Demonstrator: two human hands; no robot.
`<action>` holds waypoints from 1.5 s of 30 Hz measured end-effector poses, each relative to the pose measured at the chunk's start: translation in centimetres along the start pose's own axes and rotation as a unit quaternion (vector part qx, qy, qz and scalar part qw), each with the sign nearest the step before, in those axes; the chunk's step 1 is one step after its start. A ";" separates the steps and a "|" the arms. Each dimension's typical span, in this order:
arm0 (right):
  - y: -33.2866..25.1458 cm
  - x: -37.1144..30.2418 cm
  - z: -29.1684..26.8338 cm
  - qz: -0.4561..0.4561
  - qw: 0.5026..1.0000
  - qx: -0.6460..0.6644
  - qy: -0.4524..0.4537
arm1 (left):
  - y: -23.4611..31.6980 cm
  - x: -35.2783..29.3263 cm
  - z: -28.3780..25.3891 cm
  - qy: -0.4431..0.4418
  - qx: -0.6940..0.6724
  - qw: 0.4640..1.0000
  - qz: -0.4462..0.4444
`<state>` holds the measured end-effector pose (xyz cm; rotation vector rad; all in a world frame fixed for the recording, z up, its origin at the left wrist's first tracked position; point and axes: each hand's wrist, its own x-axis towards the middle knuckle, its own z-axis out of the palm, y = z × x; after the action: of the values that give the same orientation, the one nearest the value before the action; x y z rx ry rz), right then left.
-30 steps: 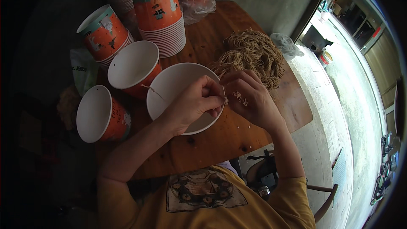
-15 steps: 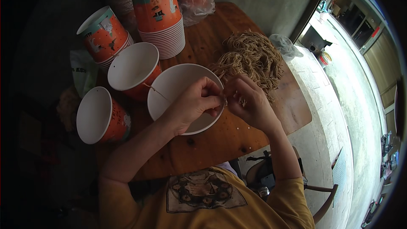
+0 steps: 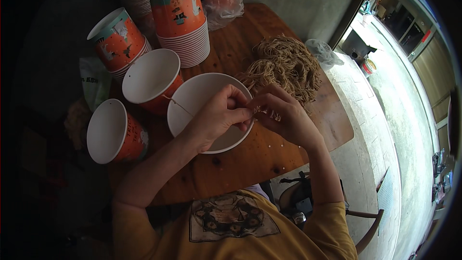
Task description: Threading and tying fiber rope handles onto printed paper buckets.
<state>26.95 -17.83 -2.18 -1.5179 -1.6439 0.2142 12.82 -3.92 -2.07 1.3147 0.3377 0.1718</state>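
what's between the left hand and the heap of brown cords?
In the head view, the right hand lies between the left hand and the heap of brown cords; the hands' fingertips meet over the paper tub.

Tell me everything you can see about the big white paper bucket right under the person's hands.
The paper bucket is a wide round tub, plain white inside with an orange outer wall just showing. It looks like coated card, empty, tilted so its mouth faces up toward the camera. It rests on the wooden table, against another orange bucket. A thin string crosses its rim. The left hand lies over its opening; the right hand meets it at the rim.
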 end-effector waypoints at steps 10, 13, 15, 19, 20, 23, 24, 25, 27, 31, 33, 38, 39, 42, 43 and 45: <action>-0.2 0.3 -0.9 0.052 0.997 0.040 -0.027 | 0.0 -0.1 0.3 -0.002 0.044 0.999 0.026; -0.4 0.2 -0.5 0.109 0.989 0.096 -0.038 | -0.2 0.0 0.2 -0.002 0.055 0.998 0.033; 0.6 -0.3 0.4 0.118 0.983 0.143 -0.008 | -0.3 0.0 0.2 -0.006 0.060 0.997 0.039; 0.6 -0.5 0.8 0.170 0.947 0.269 0.038 | -0.3 -0.2 0.1 -0.015 0.089 0.995 0.042; 0.6 -0.6 0.8 0.169 0.947 0.270 0.038 | -0.3 -0.2 0.0 -0.017 0.101 0.994 0.044; 0.7 -1.1 0.8 0.196 0.931 0.305 0.036 | -0.2 -0.3 -0.2 -0.037 0.119 0.991 0.047; 0.9 -1.3 1.1 0.183 0.936 0.297 0.042 | -0.2 -0.3 -0.1 -0.039 0.119 0.991 0.047; 1.1 -1.3 1.4 0.169 0.941 0.291 0.046 | -0.2 -0.5 -0.2 -0.030 0.172 0.982 0.074; 0.4 -1.2 0.7 0.181 0.964 0.196 0.013 | -0.2 -0.6 -0.2 -0.021 0.225 0.969 0.101; -0.8 -1.0 0.7 0.161 0.987 0.016 0.018 | -0.3 -0.8 -0.1 -0.024 0.284 0.948 0.143; -0.9 -1.1 1.0 0.122 0.992 -0.018 0.038 | -0.3 -0.8 0.1 -0.022 0.303 0.940 0.155; -0.1 -1.1 1.3 0.006 0.988 -0.130 0.087 | -0.1 -1.1 0.7 0.021 0.405 0.890 0.209; -0.1 -1.1 1.2 -0.018 0.982 -0.165 0.085 | -0.2 -1.2 0.7 0.022 0.405 0.890 0.208; -0.3 -1.1 1.1 -0.044 0.973 -0.216 0.071 | -0.6 -1.1 0.5 0.039 0.461 0.846 0.265; -0.4 -1.1 1.0 -0.045 0.970 -0.230 0.059 | -0.7 -1.1 0.4 0.044 0.493 0.824 0.277; -0.5 -1.0 1.0 -0.045 0.971 -0.227 0.061 | -0.8 -1.2 0.4 0.048 0.524 0.800 0.287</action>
<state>25.76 -18.43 -2.98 -1.7429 -1.7327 -0.3221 11.82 -4.87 -2.58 2.5127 0.0795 0.6297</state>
